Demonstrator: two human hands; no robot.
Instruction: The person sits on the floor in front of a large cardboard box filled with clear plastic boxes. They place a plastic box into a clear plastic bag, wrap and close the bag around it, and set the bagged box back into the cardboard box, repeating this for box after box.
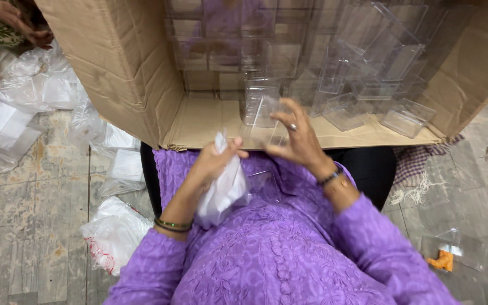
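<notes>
The left hand (213, 161) is closed around a white crumpled plastic bag (224, 189), which hangs down over the purple lap. The right hand (297, 138) is half open, fingers spread and curved, and its fingertips touch a small clear plastic box (260, 107) that stands at the front edge of the big cardboard carton (125, 68). I cannot tell if the right hand really grips this box or only touches it.

The carton lies on its side, with its open mouth toward the person, and its lower flap (204, 121) reaches just to the lap. Both hands work in the narrow space between this flap and the body (there is not much room here). Inside the carton many more clear boxes (368, 73) are stacked and scattered, mostly to the right and behind, so the free room on the flap is mainly at the left side.

On the floor (24, 226) at the left lie many plastic packets (7, 118) and one white bag with red marks (114, 234). At the right, on the floor, lies a clear packet with an orange piece (443, 260) and a checked cloth (419, 161). At the top left corner another person's hand (15, 20) is visible, well apart.
</notes>
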